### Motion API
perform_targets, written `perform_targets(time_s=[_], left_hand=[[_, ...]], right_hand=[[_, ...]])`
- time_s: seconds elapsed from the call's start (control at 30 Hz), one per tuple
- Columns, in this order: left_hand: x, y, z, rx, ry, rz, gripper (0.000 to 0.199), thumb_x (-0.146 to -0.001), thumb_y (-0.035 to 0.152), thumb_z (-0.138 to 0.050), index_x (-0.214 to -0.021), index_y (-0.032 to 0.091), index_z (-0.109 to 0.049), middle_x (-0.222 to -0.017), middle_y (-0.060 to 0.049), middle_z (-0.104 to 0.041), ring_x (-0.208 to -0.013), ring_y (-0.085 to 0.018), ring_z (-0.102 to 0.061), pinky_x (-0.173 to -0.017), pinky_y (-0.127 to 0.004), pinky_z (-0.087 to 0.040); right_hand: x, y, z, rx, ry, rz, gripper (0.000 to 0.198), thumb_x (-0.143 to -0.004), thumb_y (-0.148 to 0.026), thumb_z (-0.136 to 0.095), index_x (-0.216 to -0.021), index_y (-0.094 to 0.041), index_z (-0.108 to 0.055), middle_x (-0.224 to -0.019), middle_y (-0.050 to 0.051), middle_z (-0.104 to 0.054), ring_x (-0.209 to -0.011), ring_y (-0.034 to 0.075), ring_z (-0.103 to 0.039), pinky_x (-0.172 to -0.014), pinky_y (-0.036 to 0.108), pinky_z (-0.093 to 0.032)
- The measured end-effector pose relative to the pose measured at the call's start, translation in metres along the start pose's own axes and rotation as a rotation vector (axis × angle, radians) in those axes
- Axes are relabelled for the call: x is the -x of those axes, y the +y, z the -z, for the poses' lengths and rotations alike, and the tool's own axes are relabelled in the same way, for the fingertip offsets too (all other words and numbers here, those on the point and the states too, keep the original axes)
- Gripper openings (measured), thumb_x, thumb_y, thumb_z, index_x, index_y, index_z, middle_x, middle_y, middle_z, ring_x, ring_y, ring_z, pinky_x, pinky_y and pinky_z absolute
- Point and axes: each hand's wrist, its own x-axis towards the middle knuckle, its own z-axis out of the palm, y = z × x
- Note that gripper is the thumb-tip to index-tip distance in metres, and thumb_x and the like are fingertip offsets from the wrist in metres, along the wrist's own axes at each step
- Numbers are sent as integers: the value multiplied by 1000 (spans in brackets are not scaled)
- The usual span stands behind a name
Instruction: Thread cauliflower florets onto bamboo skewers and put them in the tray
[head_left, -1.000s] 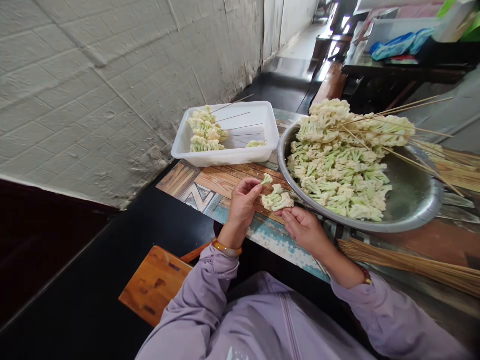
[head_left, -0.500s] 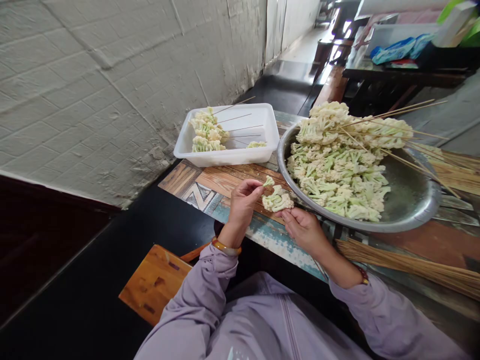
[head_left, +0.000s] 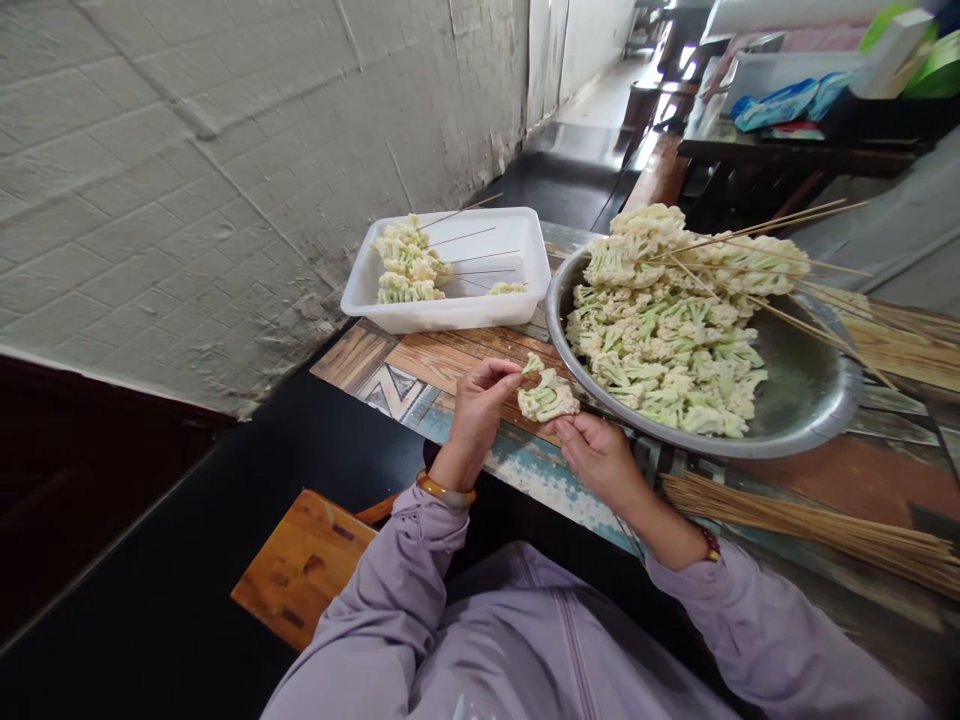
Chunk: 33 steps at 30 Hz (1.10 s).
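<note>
My left hand is closed in a pinch on a small cauliflower floret, above the table edge. Just beside it, a larger clump of cauliflower sits at the tip of a bamboo skewer. The fingers of my right hand are wrapped round that skewer, right below the clump; the palm hides most of the stick, and its thin lower end shows under my wrist. A steel basin to the right is heaped with loose cauliflower florets, with several filled skewers laid across the top.
A white plastic tub behind my hands holds several cauliflower skewers. A bundle of bare skewers lies right of my forearm on the wood-patterned table. A wooden stool stands low left, near the wall.
The whole view has shifted slightly, so everything sits a little further left. Both hands keep nearly the same pose, with the floret and the skewer still in them.
</note>
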Motion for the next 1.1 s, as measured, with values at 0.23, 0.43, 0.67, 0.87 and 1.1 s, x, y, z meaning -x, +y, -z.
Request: perform_targets(time_s=[0.23,0.43,0.67,0.87,1.1], left_hand=[[5,1,-2,-8,-56,27,9,-69,26,-74,-73,18,-71,-76,-1,-66,-74,-13,-58,-73,-25,-46],[3,-3,-2,206,-98,142,28,-80,46,-63,-87,19,-69,-83,-4,-64,-73,-15,-59,-68,-27,-47],[8,-2,-9,154,-142,161,24,-75,40,-71,-75,17,-64,-71,1,-58,-66,-11,-52,-65,-24,-43],[9,3,-10,157,-100,171,25,-68,35,-74,-66,17,-56,-63,3,-52,-58,-9,-46,-59,-23,-38],[1,10,-10,64,-225,268,25,-66,29,-70,-61,17,-48,-58,4,-46,-55,-8,-42,-54,-22,-33]], right_hand=[[-1,-7,-3,-60,20,17,40,-87,-57,-53,-82,-19,-67,-46,-4,-43,-42,12,-38,-42,25,-28],[-1,-11,-3,-115,-17,28,42,-88,-59,-50,-84,-20,-64,-46,-7,-35,-40,10,-32,-42,24,-24],[-3,-4,-3,63,24,112,35,-88,-52,-53,-86,-21,-69,-48,-2,-48,-46,15,-45,-45,26,-32],[-2,-9,-4,233,56,177,29,-88,-44,-54,-81,-21,-71,-48,-1,-52,-50,17,-51,-49,28,-36],[-1,-2,-4,234,37,190,31,-91,-42,-50,-86,-19,-71,-46,-3,-49,-47,16,-49,-47,27,-35]])
